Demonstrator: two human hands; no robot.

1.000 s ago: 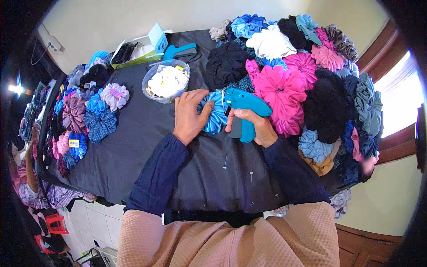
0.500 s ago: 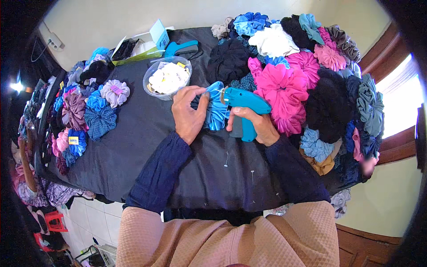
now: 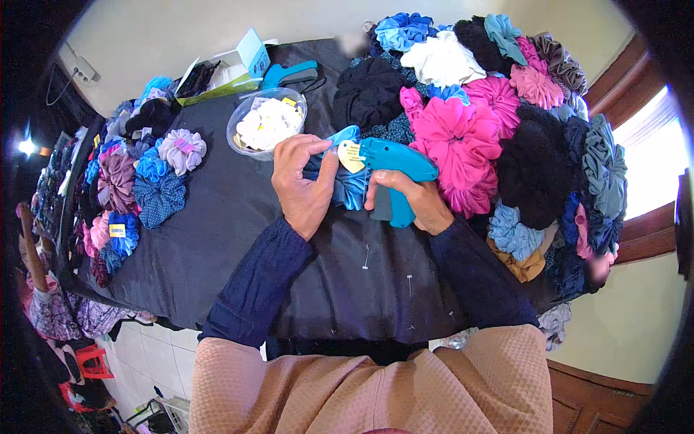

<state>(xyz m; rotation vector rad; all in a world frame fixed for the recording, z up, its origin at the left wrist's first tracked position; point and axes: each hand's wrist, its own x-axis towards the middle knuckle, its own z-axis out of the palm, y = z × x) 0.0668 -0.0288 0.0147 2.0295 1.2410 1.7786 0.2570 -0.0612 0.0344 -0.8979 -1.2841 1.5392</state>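
My right hand (image 3: 413, 201) is wrapped round the grip of a teal tagging gun (image 3: 397, 160), whose nose points left. At that nose sits a pale yellow tag (image 3: 350, 156), over a shiny blue scrunchie (image 3: 352, 191). My left hand (image 3: 306, 182) pinches the scrunchie's upper left edge between thumb and fingers. Part of the scrunchie is hidden behind the left hand and the tag. Just beyond my left hand stands a clear round tub (image 3: 238, 142) holding many white and yellow tags (image 3: 269, 124).
Scrunchies in many colours are heaped on the right, a large pink one (image 3: 457, 145) nearest the gun. A smaller pile (image 3: 160, 199) lies left. An open box (image 3: 253, 54) and another teal tool (image 3: 289, 74) sit at the back. Loose plastic fasteners (image 3: 366, 257) dot the black cloth (image 3: 238, 246).
The pale yellow tag now shows its face at the gun's nose, where it was barely visible before. Both hands stay almost in place; the whole view has shifted slightly.
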